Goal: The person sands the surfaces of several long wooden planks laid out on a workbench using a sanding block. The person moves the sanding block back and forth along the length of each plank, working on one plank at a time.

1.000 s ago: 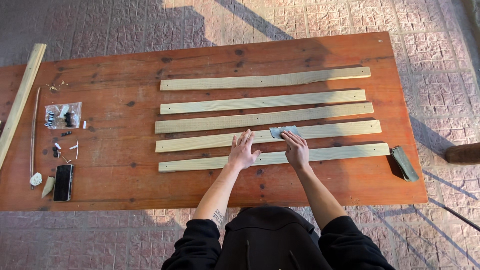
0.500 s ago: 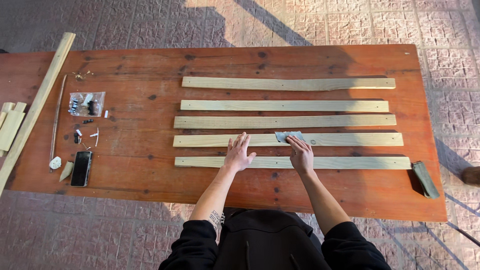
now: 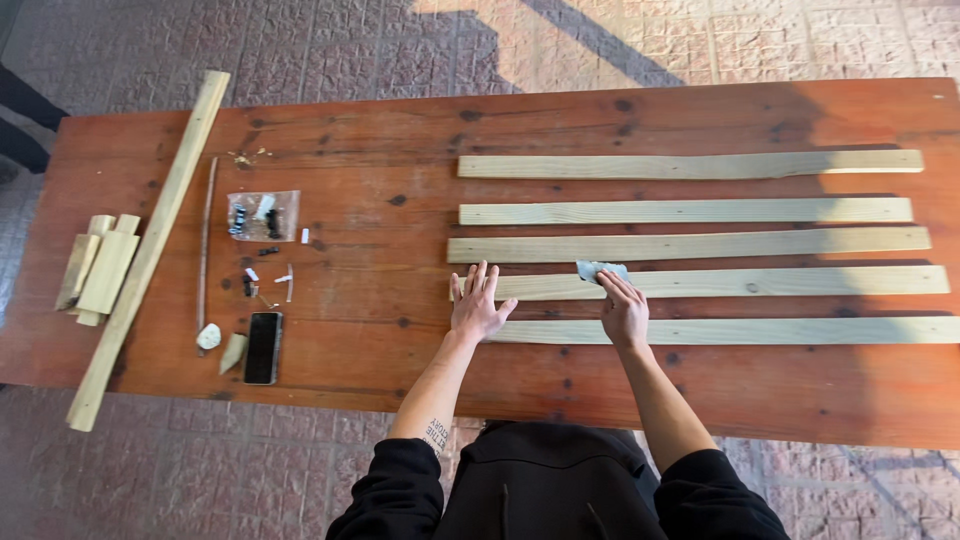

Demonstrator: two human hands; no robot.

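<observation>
Several pale wooden slats lie side by side on a reddish wooden table (image 3: 380, 140). My left hand (image 3: 478, 305) rests flat, fingers spread, on the left end of the fourth slat (image 3: 780, 282). My right hand (image 3: 624, 312) presses a small grey piece of sandpaper (image 3: 598, 269) against that same slat, a little to the right. The nearest slat (image 3: 760, 330) lies just under both wrists. The three farther slats (image 3: 690, 212) lie untouched.
At the table's left lie a long wooden batten (image 3: 150, 245), short wood blocks (image 3: 100, 268), a thin stick (image 3: 205, 250), a clear bag of hardware (image 3: 262, 215), loose screws, and a black phone (image 3: 263, 347). Paved ground surrounds the table.
The view has swung left, so the slats now sit further right in the frame. Both hands stay on the fourth slat, the right one still holding the sandpaper.
</observation>
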